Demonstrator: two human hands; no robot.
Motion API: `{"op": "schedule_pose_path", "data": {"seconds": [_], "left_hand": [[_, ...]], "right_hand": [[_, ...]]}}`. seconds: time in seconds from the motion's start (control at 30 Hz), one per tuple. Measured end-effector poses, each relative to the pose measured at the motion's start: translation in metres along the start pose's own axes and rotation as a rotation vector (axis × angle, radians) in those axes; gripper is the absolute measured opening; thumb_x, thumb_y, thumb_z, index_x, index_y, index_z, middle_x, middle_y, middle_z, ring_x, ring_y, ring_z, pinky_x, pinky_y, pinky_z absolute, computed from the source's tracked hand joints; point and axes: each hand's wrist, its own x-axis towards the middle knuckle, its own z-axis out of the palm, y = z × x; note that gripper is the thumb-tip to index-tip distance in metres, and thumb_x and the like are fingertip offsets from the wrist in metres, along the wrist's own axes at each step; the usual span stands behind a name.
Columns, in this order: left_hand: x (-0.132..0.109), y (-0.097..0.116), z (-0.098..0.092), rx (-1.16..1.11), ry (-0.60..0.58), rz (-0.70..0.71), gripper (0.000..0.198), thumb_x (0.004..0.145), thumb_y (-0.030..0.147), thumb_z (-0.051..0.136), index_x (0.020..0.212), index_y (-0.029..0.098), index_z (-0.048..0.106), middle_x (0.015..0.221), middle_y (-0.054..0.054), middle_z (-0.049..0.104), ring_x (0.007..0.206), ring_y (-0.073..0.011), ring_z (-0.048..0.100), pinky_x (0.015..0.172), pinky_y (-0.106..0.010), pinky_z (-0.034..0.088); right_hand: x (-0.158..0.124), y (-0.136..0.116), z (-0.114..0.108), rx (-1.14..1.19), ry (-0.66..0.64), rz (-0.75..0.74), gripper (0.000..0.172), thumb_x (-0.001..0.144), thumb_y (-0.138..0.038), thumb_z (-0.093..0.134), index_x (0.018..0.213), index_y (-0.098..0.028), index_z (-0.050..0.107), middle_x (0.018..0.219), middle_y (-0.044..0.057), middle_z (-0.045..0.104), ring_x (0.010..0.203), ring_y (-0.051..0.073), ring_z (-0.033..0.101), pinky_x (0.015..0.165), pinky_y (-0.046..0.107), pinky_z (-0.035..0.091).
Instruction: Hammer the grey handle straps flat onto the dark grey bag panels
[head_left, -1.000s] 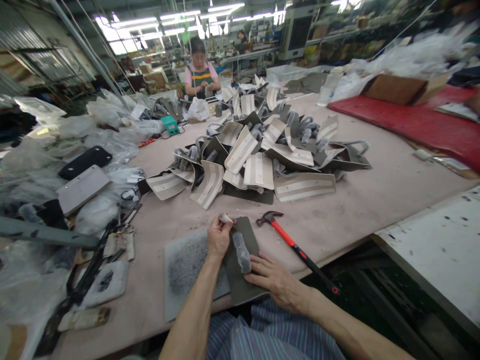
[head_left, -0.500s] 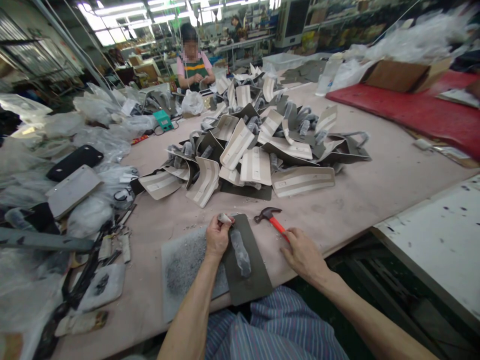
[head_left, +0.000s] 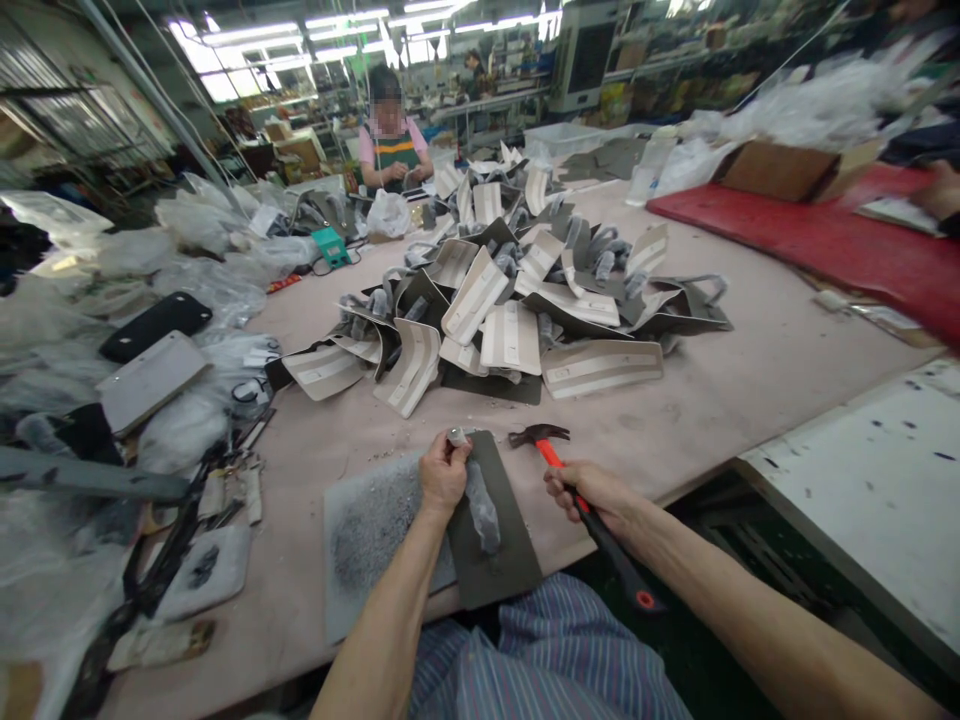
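A dark olive panel [head_left: 499, 545] with a plastic-wrapped strap [head_left: 481, 508] lies at the table's near edge, partly over a grey pitted pad [head_left: 367, 530]. My left hand [head_left: 444, 472] is closed in a pinch on a small metal piece [head_left: 456, 436] at the panel's top edge. My right hand [head_left: 592, 494] is wrapped round the red and black handle of a hammer [head_left: 577, 495], whose dark head [head_left: 538, 435] rests just right of the panel.
A big heap of olive and beige panels [head_left: 510, 290] fills the middle of the table. Plastic-bagged parts and dark tools [head_left: 165, 400] crowd the left side. A red mat [head_left: 810, 240] and cardboard box lie far right. A person [head_left: 394, 140] works at the far end.
My right hand left the olive panel, moved right to the hammer and closed round its handle. My left hand kept its pinch at the panel's top.
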Motion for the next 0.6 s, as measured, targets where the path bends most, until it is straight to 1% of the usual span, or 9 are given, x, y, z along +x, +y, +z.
{"op": "schedule_pose_path", "data": {"seconds": [0.07,0.13,0.2,0.27,0.3,0.37,0.47,0.53,0.6], "left_hand": [[-0.001,0.002,-0.003,-0.001,-0.042,0.023,0.012,0.081,0.026,0.062,0.090,0.020,0.068,0.087,-0.004,0.075,0.083,-0.0195,0.070,0.080,-0.029,0.053],[-0.002,0.003,-0.007,-0.026,-0.085,0.029,0.013,0.082,0.027,0.061,0.090,0.020,0.068,0.087,-0.003,0.075,0.084,-0.0192,0.069,0.081,-0.029,0.053],[-0.002,0.003,-0.010,-0.056,-0.117,0.020,0.014,0.082,0.028,0.061,0.091,0.020,0.068,0.088,-0.003,0.075,0.086,-0.0191,0.069,0.082,-0.030,0.052],[-0.001,0.004,-0.012,-0.069,-0.147,0.015,0.016,0.083,0.030,0.061,0.093,0.020,0.068,0.090,-0.003,0.075,0.087,-0.0191,0.068,0.083,-0.030,0.052],[0.000,0.004,-0.013,-0.067,-0.164,0.015,0.017,0.083,0.030,0.061,0.093,0.019,0.069,0.090,-0.003,0.074,0.087,-0.0191,0.068,0.084,-0.030,0.052],[0.003,0.006,-0.015,-0.046,-0.203,0.013,0.016,0.083,0.030,0.061,0.092,0.019,0.069,0.089,-0.003,0.074,0.086,-0.0191,0.068,0.082,-0.030,0.051],[0.005,0.008,-0.016,0.000,-0.239,0.019,0.014,0.082,0.029,0.061,0.088,0.019,0.069,0.085,-0.002,0.074,0.082,-0.0185,0.067,0.079,-0.029,0.051],[0.006,0.009,-0.016,0.019,-0.235,0.034,0.014,0.083,0.030,0.060,0.088,0.020,0.069,0.084,-0.002,0.074,0.081,-0.0183,0.067,0.078,-0.028,0.051],[0.005,0.010,-0.015,0.022,-0.225,0.050,0.014,0.084,0.031,0.060,0.088,0.020,0.069,0.085,-0.002,0.074,0.082,-0.0187,0.067,0.079,-0.029,0.051]], "right_hand": [[-0.011,-0.016,0.008,0.070,0.043,-0.079,0.021,0.094,-0.038,0.035,0.086,-0.022,0.045,0.064,-0.005,0.047,0.044,0.010,0.041,0.043,0.021,0.037],[-0.020,-0.031,0.013,0.047,0.145,-0.281,0.029,0.096,-0.047,0.033,0.085,-0.023,0.044,0.063,-0.005,0.047,0.046,0.010,0.042,0.045,0.022,0.035],[-0.026,-0.044,0.014,-0.107,0.255,-0.513,0.030,0.097,-0.047,0.034,0.083,-0.023,0.043,0.061,-0.004,0.048,0.050,0.012,0.045,0.050,0.024,0.034],[-0.027,-0.052,0.014,-0.340,0.304,-0.640,0.026,0.099,-0.042,0.034,0.085,-0.022,0.044,0.062,-0.003,0.049,0.053,0.013,0.045,0.052,0.026,0.030],[-0.026,-0.054,0.013,-0.453,0.299,-0.656,0.024,0.099,-0.038,0.034,0.088,-0.021,0.045,0.062,-0.002,0.049,0.052,0.013,0.044,0.052,0.027,0.027],[-0.024,-0.058,0.009,-0.661,0.245,-0.627,0.019,0.100,-0.033,0.037,0.094,-0.020,0.049,0.063,-0.002,0.050,0.051,0.012,0.042,0.052,0.027,0.022],[-0.027,-0.077,-0.003,-0.855,0.203,-0.594,0.015,0.099,-0.030,0.042,0.095,-0.019,0.051,0.063,-0.002,0.051,0.050,0.011,0.039,0.051,0.027,0.018],[-0.036,-0.100,-0.013,-0.847,0.301,-0.662,0.017,0.100,-0.032,0.042,0.091,-0.019,0.050,0.061,-0.002,0.048,0.049,0.010,0.037,0.050,0.027,0.018],[-0.047,-0.121,-0.020,-0.706,0.504,-0.793,0.022,0.102,-0.036,0.036,0.091,-0.020,0.048,0.061,-0.003,0.047,0.050,0.011,0.039,0.051,0.026,0.021]]}}
